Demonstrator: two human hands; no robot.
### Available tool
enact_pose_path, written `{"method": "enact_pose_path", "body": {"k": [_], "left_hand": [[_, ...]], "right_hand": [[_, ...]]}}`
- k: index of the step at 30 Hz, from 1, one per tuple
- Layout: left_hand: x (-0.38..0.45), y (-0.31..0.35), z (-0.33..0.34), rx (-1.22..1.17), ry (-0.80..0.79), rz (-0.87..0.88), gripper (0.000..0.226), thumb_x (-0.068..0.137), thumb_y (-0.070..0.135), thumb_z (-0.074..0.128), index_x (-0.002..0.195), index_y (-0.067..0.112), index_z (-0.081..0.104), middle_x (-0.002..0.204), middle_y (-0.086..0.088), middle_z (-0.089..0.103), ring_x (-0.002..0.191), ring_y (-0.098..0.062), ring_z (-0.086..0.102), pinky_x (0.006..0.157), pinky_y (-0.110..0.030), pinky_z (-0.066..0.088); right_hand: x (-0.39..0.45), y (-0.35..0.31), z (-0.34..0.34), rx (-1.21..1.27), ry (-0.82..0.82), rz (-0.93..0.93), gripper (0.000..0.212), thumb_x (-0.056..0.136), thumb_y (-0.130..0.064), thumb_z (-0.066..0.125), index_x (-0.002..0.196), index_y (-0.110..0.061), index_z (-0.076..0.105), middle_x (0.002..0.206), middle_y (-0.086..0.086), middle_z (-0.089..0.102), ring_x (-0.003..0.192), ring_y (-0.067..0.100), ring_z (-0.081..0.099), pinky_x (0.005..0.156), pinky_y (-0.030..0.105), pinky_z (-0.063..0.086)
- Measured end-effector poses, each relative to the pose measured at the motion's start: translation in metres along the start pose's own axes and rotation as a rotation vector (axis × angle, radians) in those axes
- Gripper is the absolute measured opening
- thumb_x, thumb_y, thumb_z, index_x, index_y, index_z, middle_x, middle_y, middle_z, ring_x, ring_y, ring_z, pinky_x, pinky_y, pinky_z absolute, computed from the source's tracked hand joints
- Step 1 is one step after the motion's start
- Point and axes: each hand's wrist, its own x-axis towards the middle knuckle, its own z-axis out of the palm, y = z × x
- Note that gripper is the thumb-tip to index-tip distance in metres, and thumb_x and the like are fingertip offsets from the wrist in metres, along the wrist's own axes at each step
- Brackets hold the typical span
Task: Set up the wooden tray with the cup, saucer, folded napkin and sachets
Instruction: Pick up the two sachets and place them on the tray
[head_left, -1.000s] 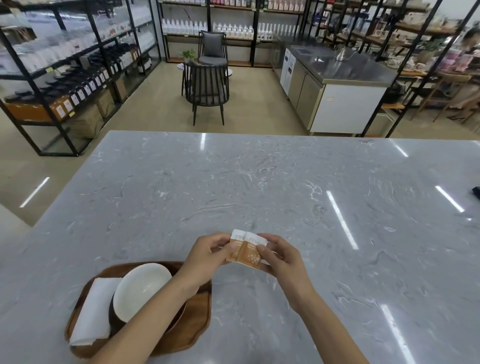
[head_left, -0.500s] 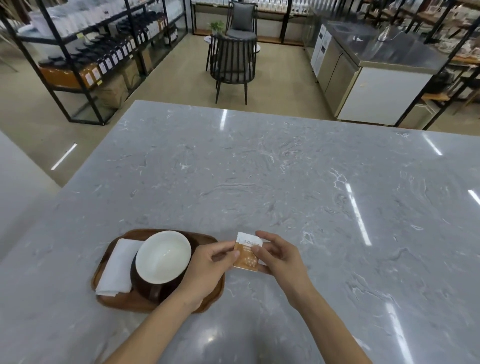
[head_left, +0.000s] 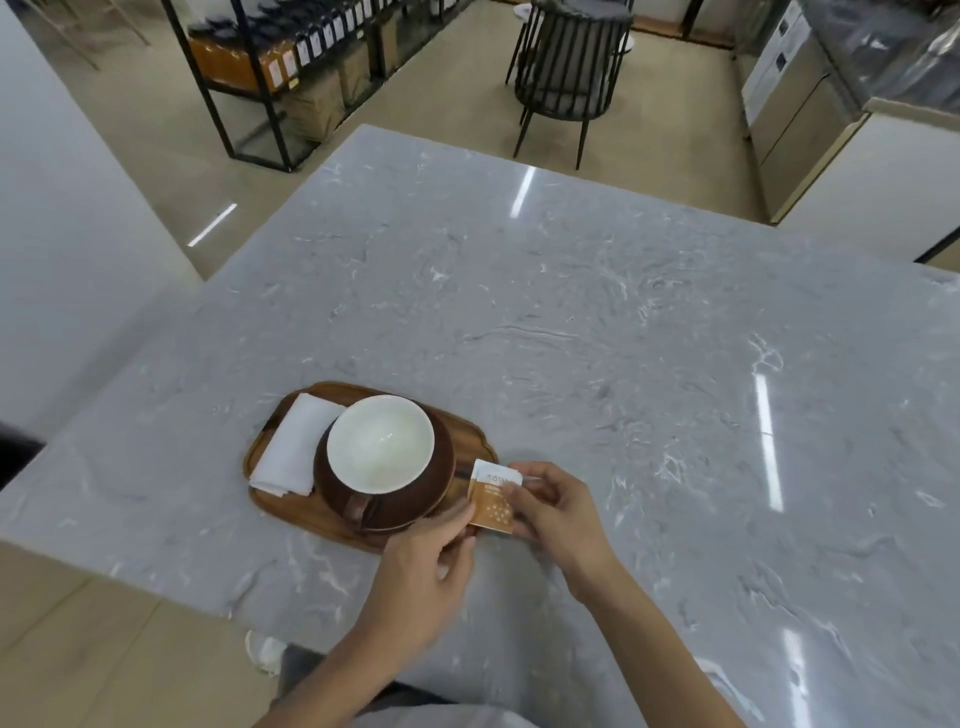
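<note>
A wooden tray (head_left: 291, 514) lies on the grey marble table near its front left corner. On it stands a brown cup (head_left: 381, 444) with a white inside, on a brown saucer (head_left: 441, 483). A folded white napkin (head_left: 291, 452) lies on the tray's left side. Orange-and-white sachets (head_left: 493, 501) are pinched between my left hand (head_left: 428, 561) and my right hand (head_left: 556, 512), just over the tray's right end. Both hands grip the sachets by their edges.
The marble table (head_left: 623, 338) stretches far to the right and back. Its front edge runs just left of the tray. A dark slatted chair (head_left: 566, 67) stands beyond the table, black shelving (head_left: 270, 67) at the back left, a counter (head_left: 831, 119) at the back right.
The sachets, fanned apart a second ago, are now stacked together. Both hands have carried them down toward the tray's right end. The camera has tilted down and swung left.
</note>
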Motion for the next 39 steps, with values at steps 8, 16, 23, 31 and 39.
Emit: {"method": "enact_pose_path", "body": {"k": [8,16,23,31,39], "left_hand": [[-0.019,-0.015,0.0,0.256,-0.035,0.086,0.045,0.096,0.023,0.063,0.14,0.017,0.059,0.146,0.004,0.057,0.135,-0.01,0.052,0.109,-0.033,0.049],[-0.022,-0.02,-0.002,0.278,-0.016,0.18,0.047,0.09,0.01,0.07,0.136,0.01,0.062,0.144,-0.001,0.059,0.134,-0.015,0.055,0.105,-0.036,0.052],[-0.023,-0.026,-0.003,0.312,-0.031,0.203,0.047,0.091,0.013,0.068,0.137,0.01,0.061,0.148,-0.002,0.056,0.137,-0.015,0.052,0.106,-0.035,0.051],[-0.025,-0.032,-0.005,0.322,-0.02,0.21,0.046,0.093,0.017,0.067,0.138,0.01,0.06,0.147,-0.002,0.056,0.138,-0.014,0.051,0.109,-0.031,0.047],[-0.024,-0.027,-0.015,0.296,-0.07,0.239,0.044,0.094,0.02,0.066,0.138,0.014,0.062,0.148,-0.001,0.055,0.138,-0.013,0.049,0.11,-0.029,0.045]], "right_hand": [[0.01,0.007,0.015,-0.233,0.037,-0.071,0.011,0.094,-0.006,0.07,0.105,-0.008,0.071,0.081,0.002,0.07,0.065,0.006,0.071,0.059,0.024,0.06],[0.004,0.02,0.016,-0.445,0.122,-0.204,0.021,0.095,-0.027,0.068,0.114,-0.027,0.061,0.084,-0.003,0.069,0.068,0.012,0.073,0.062,0.029,0.063],[0.002,0.029,0.02,-0.363,0.1,-0.234,0.021,0.096,-0.021,0.069,0.116,-0.024,0.063,0.088,0.002,0.069,0.071,0.014,0.074,0.058,0.024,0.061],[0.005,0.035,0.022,-0.359,0.107,-0.244,0.02,0.097,-0.024,0.068,0.116,-0.027,0.064,0.089,0.003,0.068,0.068,0.013,0.074,0.057,0.022,0.061],[-0.002,0.029,0.018,-0.475,0.117,-0.281,0.021,0.095,-0.033,0.068,0.115,-0.031,0.062,0.085,-0.002,0.071,0.065,0.013,0.072,0.06,0.029,0.061]]}}
